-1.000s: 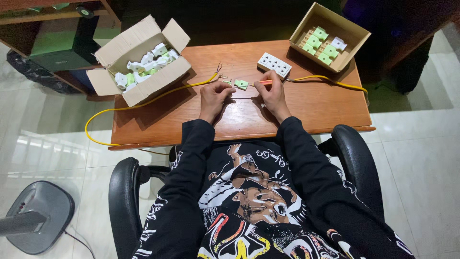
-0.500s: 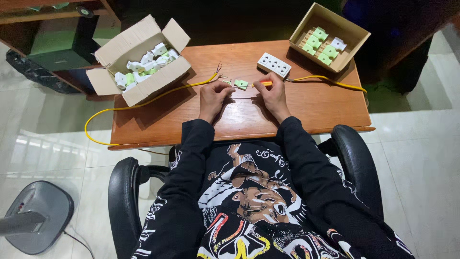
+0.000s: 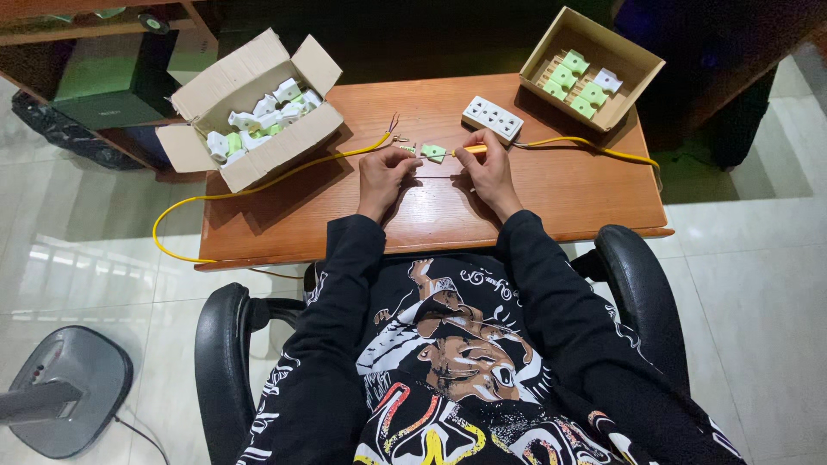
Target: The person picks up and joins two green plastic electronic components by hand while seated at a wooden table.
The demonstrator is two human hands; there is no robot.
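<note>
Both hands rest on the table [image 3: 551, 189] close together, just past the person's black sleeves. The left hand [image 3: 383, 172] is curled narrow, its fingertips pinching the end of a yellow cable [image 3: 258, 185]; bare wire strands fan out just beyond its knuckles. The right hand [image 3: 489, 168] is also closed in a pinch, holding a thin orange-handled tool [image 3: 469, 149] whose tip points toward the left hand. Between the two hands, touching or almost touching both sets of fingertips, lies a small green plug part [image 3: 433, 152]; whether either hand actually grips it cannot be told.

Just beyond the right hand sits a white socket strip [image 3: 492, 118], with a second stretch of yellow cable running from beside it out past the right hand to the table's edge. Farther out beyond the right hand stands a small open carton [image 3: 633, 60] holding green and white parts in rows. Well out beyond the left hand is a larger open box [image 3: 284, 142] with a loose heap of white and green parts. The cable from the left hand runs under that box's flap, then loops off the table's edge on that side.

The person sits in a black chair [image 3: 633, 284]; a grey fan base [image 3: 65, 392] stands on the tiled floor on the left-hand side.
</note>
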